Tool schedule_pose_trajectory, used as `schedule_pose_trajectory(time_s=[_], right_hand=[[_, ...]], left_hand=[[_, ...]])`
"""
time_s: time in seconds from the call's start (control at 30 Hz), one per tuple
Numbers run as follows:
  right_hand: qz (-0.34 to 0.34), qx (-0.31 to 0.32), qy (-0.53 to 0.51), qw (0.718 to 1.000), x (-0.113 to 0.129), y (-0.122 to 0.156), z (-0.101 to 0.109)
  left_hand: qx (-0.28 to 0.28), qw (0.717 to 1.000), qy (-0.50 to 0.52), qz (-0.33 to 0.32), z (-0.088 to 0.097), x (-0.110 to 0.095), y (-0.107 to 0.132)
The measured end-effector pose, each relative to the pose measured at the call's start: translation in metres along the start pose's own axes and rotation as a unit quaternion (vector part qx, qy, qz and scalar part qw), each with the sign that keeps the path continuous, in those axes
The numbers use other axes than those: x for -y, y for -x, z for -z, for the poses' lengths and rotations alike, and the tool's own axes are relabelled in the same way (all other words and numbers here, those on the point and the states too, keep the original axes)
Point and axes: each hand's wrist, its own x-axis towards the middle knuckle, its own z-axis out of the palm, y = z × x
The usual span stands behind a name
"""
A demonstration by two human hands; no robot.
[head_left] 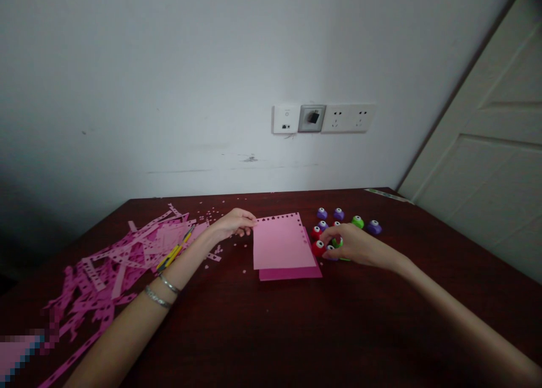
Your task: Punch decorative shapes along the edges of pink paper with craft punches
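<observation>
My left hand [232, 223] pinches the upper left corner of a light pink paper sheet [282, 247], which has small punched shapes along its top and right edges. A darker pink sheet [290, 274] shows from beneath it. At the paper's right edge, my right hand [349, 244] has its thumb and forefinger curved around a small red craft punch [318, 248]. Several similar punches surround these fingers, including a purple punch [322, 213], a green punch [358, 222] and another red punch [316, 233]. My right hand partly hides some of them.
A heap of punched pink paper strips [121, 258] covers the table's left side, with a yellow utility knife [175, 249] on it. Tiny pink cutouts [207, 214] lie scattered near my left hand. Behind the dark table [271, 331] stands a white wall with sockets [344, 118].
</observation>
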Motion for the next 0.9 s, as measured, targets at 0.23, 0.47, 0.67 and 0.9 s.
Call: schedule_pose_trajectory(time_s=[0.23,0.47,0.67,0.9], right_hand=[[0.009,0.007,-0.009,1.000,0.002,0.000,0.000],[0.010,0.005,0.002,1.000,0.004,0.001,0.000],[0.012,0.008,-0.002,1.000,0.004,0.001,0.001],[0.005,0.013,0.002,1.000,0.005,0.000,0.001]], left_hand=[[0.010,1.000,0.014,0.007,0.000,0.003,-0.003],[0.017,1.000,0.014,0.006,0.003,0.009,-0.007],[0.023,1.000,0.017,0.004,0.004,0.012,-0.009],[0.024,0.999,0.020,0.009,0.003,0.012,-0.009]])
